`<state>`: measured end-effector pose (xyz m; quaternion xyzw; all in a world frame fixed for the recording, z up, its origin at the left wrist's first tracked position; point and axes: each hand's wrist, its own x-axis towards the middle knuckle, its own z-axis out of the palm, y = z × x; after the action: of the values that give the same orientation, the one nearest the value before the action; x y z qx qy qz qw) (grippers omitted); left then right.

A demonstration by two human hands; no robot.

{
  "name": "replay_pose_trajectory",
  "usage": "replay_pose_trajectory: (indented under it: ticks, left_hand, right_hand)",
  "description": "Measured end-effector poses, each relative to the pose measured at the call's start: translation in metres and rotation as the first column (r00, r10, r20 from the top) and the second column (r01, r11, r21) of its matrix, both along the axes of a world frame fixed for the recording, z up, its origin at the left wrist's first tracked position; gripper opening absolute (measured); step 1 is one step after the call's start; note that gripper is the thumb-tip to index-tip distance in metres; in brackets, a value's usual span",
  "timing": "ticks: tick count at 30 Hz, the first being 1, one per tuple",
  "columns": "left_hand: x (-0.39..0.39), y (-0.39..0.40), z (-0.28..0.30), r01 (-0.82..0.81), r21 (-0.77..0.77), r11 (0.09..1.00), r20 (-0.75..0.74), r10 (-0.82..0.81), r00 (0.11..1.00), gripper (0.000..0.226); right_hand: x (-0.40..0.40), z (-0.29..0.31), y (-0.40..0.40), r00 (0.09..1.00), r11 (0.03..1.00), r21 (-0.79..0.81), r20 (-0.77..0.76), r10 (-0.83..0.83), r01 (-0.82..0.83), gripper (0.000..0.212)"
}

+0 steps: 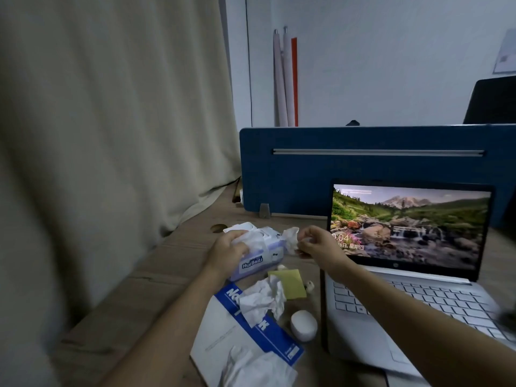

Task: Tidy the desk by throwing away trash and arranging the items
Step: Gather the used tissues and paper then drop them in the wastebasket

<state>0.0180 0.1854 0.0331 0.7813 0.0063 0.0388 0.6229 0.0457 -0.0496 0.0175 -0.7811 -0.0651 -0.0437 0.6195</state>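
Left hand point(227, 251): grip closed around the tissue pack point(261, 254), lifted just left of the open laptop point(413, 263)
Right hand point(317, 244): grip pinched shut on a crumpled tissue point(291, 238), in front of the laptop screen's left edge
Trash: a larger crumpled paper point(262, 300) lies on the blue-and-white notebook point(243, 336), left of the laptop keyboard
Other items: yellow sticky pad point(291, 283) and white earbud case point(303, 325) sit between notebook and laptop on the wooden counter point(156, 277)

Count on the desk point(156, 277): 1 laptop point(413, 275); 1 tissue pack point(259, 254); 1 notebook point(245, 339); 1 yellow sticky pad point(290, 283). Crumpled tissues: 3, one point(291, 238) at the right hand, one point(262, 300) on the notebook, one point(257, 370) at the near edge; 1 white earbud case point(303, 325).
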Motion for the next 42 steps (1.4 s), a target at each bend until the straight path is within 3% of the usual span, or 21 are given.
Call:
replay_pose_trajectory:
  ticks: [7, 11, 14, 18, 23, 27, 31, 37, 40, 42]
  left_hand:
    - [-0.042, -0.006, -0.015, 0.077, -0.120, 0.990, -0.088, -0.088, 0.992, 0.048]
    - [-0.058, -0.009, -0.028, 0.146, -0.278, 0.949, -0.098, -0.179, 0.979, 0.045]
    - [-0.066, -0.010, -0.036, 0.195, -0.356, 0.914, -0.083, -0.239, 0.967, 0.034]
    - [-0.070, -0.009, -0.043, 0.191, -0.276, 0.942, -0.018, -0.203, 0.979, 0.025]
    - [-0.064, 0.014, -0.055, 0.082, -0.174, 0.981, 0.057, -0.073, 0.996, 0.019]
    - [-0.058, 0.036, -0.066, -0.039, -0.103, 0.994, 0.098, 0.049, 0.994, 0.033]
    - [-0.055, 0.052, -0.083, -0.087, -0.169, 0.982, 0.093, 0.103, 0.990, 0.030]
    - [-0.042, 0.060, -0.102, -0.081, -0.091, 0.993, 0.099, 0.090, 0.991, 0.023]
    - [-0.033, 0.067, -0.113, -0.050, -0.001, 0.999, 0.083, 0.050, 0.995, 0.030]
    - [-0.028, 0.071, -0.121, -0.041, 0.072, 0.997, 0.089, 0.034, 0.995, 0.036]
  right_hand:
    - [-0.054, 0.003, 0.036, 0.977, 0.974, 0.127, -0.073, 0.199, -0.189, 0.014]
    - [-0.067, -0.012, 0.050, 0.981, 0.981, 0.108, -0.100, 0.169, -0.158, 0.017]
    - [-0.073, -0.024, 0.057, 0.991, 0.994, -0.008, -0.085, 0.104, -0.105, 0.026]
    - [-0.078, -0.027, 0.065, 0.999, 0.975, -0.221, -0.016, 0.031, -0.034, 0.033]
    - [-0.081, -0.026, 0.060, 0.995, 0.903, -0.429, 0.077, 0.068, -0.029, 0.020]
    - [-0.082, -0.027, 0.054, 0.994, 0.848, -0.529, 0.090, 0.057, -0.001, 0.013]
    - [-0.081, -0.027, 0.058, 0.995, 0.805, -0.588, 0.003, 0.100, -0.079, 0.032]
    - [-0.075, -0.022, 0.071, 0.983, 0.659, -0.738, -0.032, 0.183, -0.147, 0.054]
    - [-0.073, -0.022, 0.076, 0.975, 0.566, -0.812, -0.013, 0.223, -0.141, 0.038]
    - [-0.071, -0.024, 0.077, 0.982, 0.616, -0.780, 0.004, 0.190, -0.116, 0.024]
